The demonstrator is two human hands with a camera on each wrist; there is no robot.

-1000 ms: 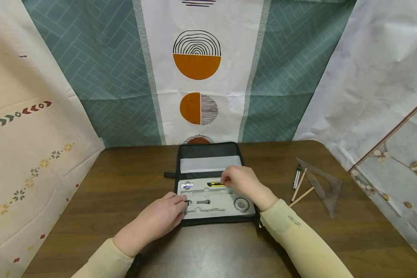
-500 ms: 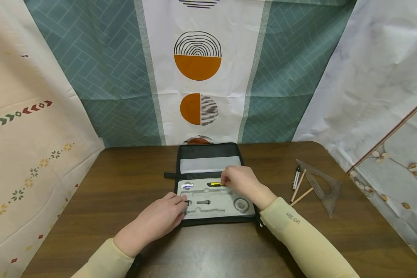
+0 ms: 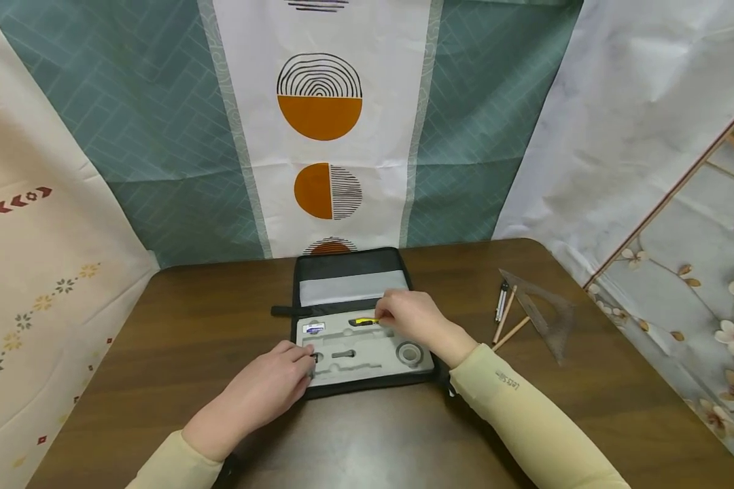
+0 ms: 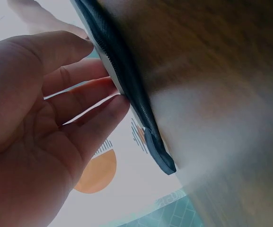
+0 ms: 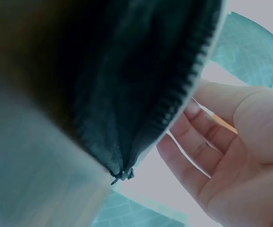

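A black zip case [image 3: 373,382] lies unfolded on the wooden table, with a grey foam insert [image 3: 379,346] in its near half. Near the insert's top edge sits a yellow and black utility knife [image 3: 362,322]. My right hand [image 3: 412,318] pinches its right end with curled fingers, partly covering it. My left hand [image 3: 275,380] rests at the insert's left edge, fingers loosely extended beside a small dark item [image 3: 315,357]. Also in the foam are a white and blue eraser [image 3: 313,328], a short grey piece [image 3: 344,354] and a round grey ring [image 3: 410,353].
To the right lie a transparent set square [image 3: 547,319], two wooden sticks [image 3: 512,333] and a dark-capped white pen [image 3: 502,299]. The case's strap [image 3: 284,311] sticks out leftward. Patterned cloths [image 3: 318,190] hang behind the table.
The head view has turned a little to the right, so the scene sits farther left. Both hands keep nearly the same places on the case, and the knife stays in the foam.
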